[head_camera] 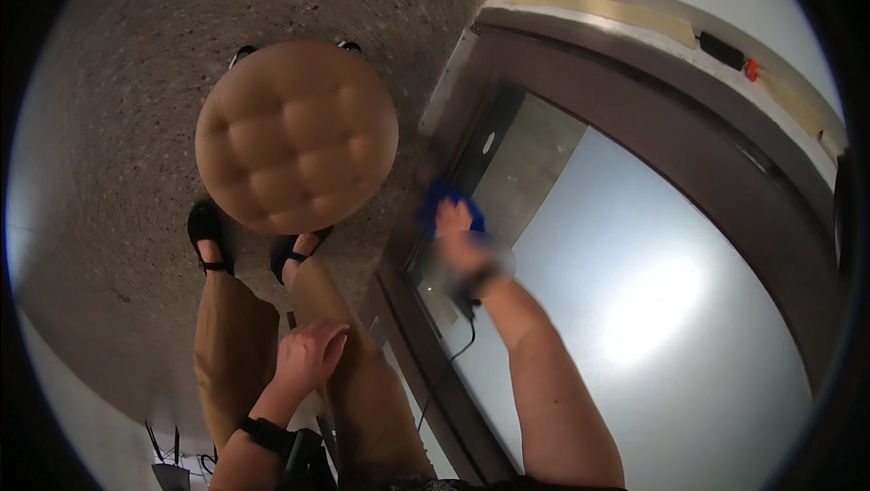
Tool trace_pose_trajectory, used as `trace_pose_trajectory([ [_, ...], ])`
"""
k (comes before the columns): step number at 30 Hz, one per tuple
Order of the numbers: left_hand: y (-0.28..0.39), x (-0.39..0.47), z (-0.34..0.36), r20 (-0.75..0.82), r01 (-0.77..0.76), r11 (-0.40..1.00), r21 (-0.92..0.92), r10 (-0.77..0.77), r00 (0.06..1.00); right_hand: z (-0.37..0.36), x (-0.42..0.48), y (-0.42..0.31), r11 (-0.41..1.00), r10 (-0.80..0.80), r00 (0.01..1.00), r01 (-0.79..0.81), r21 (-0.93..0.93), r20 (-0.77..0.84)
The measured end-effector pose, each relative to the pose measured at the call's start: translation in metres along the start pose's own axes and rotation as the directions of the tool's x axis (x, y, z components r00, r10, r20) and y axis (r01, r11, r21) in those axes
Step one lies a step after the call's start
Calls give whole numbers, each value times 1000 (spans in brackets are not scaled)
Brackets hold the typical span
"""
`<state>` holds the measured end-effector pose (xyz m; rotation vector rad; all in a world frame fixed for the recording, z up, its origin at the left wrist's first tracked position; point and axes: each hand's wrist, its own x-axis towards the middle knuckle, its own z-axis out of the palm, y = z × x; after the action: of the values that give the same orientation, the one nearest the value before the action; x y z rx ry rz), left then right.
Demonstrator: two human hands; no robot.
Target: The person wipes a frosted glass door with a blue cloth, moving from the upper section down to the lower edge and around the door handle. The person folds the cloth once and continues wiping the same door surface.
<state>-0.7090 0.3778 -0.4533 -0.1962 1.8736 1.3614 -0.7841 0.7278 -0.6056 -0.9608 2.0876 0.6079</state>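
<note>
My right hand (461, 236) is stretched out and pressed over a blue cloth (435, 197), blurred in part. The cloth lies at the near-left edge of a window or door pane (533, 161), against its dark brown frame (544, 79). A black cable (463, 351) hangs below that wrist. Over my thigh, my left hand (309, 353) has curled fingers whose tips are hidden, and nothing shows in it. A black band (265, 433) circles the left wrist.
A round tan tufted stool (296, 137) stands on the speckled floor (122, 151) in front of my feet. To the right, a large pale glossy panel (612, 239) reflects light. Tape (605, 8), a black item (721, 51) and a small red item (750, 70) edge the white ledge.
</note>
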Motion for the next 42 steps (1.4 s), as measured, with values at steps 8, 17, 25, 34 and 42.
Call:
trace_pose_trajectory([
  [8, -12, 2, 8, -50, -4, 1000, 11, 4, 999, -32, -32, 27, 983, -159, 902, 109, 145, 402],
  [17, -11, 7, 11, -8, 0, 994, 113, 1, 1000, 46, 42, 23, 744, 366, 923, -217, 631, -114],
  [25, -4, 7, 0, 14, 37, 992, 120, -39, 999, 80, -98, -140, 871, -266, 950, 311, -381, 166],
  [34, -15, 4, 11, 17, 23, 988, 152, -26, 1000, -37, -70, 34, 985, -149, 987, 153, 75, -55],
  [42, -26, 3, 10, 14, 70, 982, 178, -74, 997, -96, 49, 115, 893, 393, 916, -359, -272, 80],
])
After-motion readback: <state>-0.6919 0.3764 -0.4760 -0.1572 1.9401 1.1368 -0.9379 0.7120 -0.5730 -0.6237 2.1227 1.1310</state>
